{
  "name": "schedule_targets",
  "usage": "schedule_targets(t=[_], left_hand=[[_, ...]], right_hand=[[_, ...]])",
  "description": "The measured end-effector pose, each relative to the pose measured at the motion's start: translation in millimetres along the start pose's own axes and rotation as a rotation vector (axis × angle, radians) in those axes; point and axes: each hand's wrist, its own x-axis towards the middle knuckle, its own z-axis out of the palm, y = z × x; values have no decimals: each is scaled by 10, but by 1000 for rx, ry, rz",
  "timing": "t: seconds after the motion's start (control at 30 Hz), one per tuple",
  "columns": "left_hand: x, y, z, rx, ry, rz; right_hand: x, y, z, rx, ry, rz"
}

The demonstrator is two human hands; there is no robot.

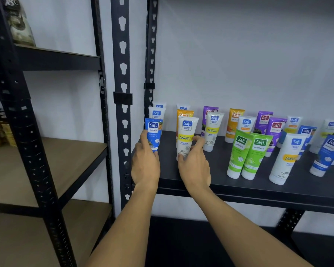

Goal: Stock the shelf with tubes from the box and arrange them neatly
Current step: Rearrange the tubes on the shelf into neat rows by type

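left hand (pixel 145 164) grips blue tube (pixel 153 134) | right hand (pixel 194 164) grips white tube (pixel 185 137) | shelf (pixel 239 187) mostly stocked, rows uneven | box unseen

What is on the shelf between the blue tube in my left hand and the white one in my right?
Nothing: bare dark shelf between blue tube and white tube, in the head view.

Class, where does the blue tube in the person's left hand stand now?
The blue tube stands at the dark shelf's far left front, beside the black upright post.
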Motion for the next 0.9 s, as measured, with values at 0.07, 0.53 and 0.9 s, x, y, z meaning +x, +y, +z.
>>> schedule_targets(t=[0.07,0.53,0.9], left_hand=[[3,0,5,3,1,0],[0,8,-1,-11,-5,-18],[-261,134,-141,68,-98,-7]], right_hand=[[1,-3,4,0,1,0],[9,31,-7,49,-5,20],[-295,346,-443,-332,-249,-173]])
